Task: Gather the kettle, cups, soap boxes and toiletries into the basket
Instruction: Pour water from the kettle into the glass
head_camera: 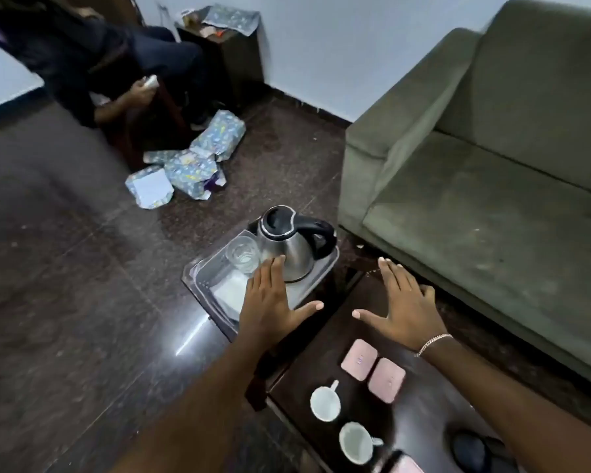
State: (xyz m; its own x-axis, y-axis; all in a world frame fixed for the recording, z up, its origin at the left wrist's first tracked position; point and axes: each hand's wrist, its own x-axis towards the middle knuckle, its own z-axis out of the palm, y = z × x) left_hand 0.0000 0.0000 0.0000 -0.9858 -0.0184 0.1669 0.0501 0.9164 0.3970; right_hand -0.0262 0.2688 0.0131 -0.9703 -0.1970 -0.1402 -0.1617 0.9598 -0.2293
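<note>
A steel kettle with a black lid and handle stands in a grey basket, beside a clear glass and a white folded item. My left hand hovers flat and open over the basket, fingertips close to the kettle's base. My right hand is spread open over the dark table, holding nothing. On the table lie two pink soap boxes and two white cups.
A green sofa fills the right side. Crumpled patterned wrapping paper lies on the dark floor. A seated person is at the upper left, next to a dark side table. A black object sits at the table's near right.
</note>
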